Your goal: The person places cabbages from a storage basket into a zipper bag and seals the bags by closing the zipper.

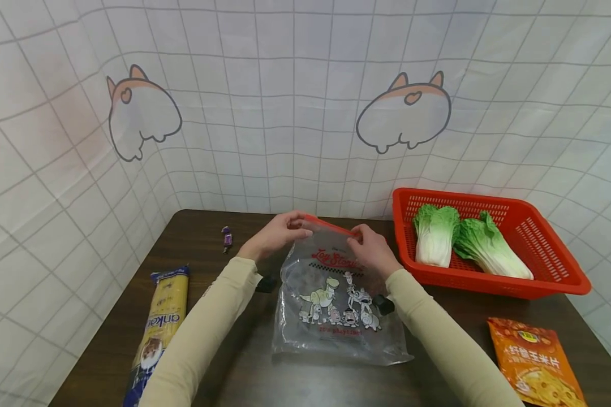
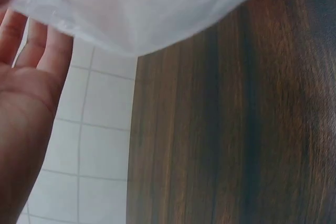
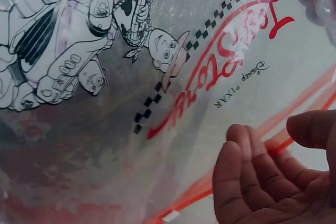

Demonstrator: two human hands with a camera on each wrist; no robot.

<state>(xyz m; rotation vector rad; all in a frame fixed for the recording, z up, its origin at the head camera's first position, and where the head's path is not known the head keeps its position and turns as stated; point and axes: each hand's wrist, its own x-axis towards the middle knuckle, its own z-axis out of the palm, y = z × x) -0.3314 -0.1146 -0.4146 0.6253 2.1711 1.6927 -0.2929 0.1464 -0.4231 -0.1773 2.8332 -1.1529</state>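
Observation:
A clear zip bag (image 1: pixel 331 299) printed with cartoon figures and a red zip strip lies on the dark wooden table (image 1: pixel 244 373). Its top edge is lifted. My left hand (image 1: pixel 277 233) pinches the left end of the red strip. My right hand (image 1: pixel 369 249) pinches the strip's right end. In the right wrist view the bag's print (image 3: pixel 157 66) fills the frame, with my right hand's curled fingers (image 3: pixel 252 177) by the red strip. In the left wrist view my left palm (image 2: pixel 23 108) shows under the bag's corner (image 2: pixel 147 9).
A red basket (image 1: pixel 555 271) at the right holds two napa cabbages (image 1: pixel 435 234). An orange snack packet (image 1: pixel 537 364) lies at the front right. A yellow noodle packet (image 1: pixel 160 328) lies at the left, and a small purple object (image 1: pixel 227 237) at the back left.

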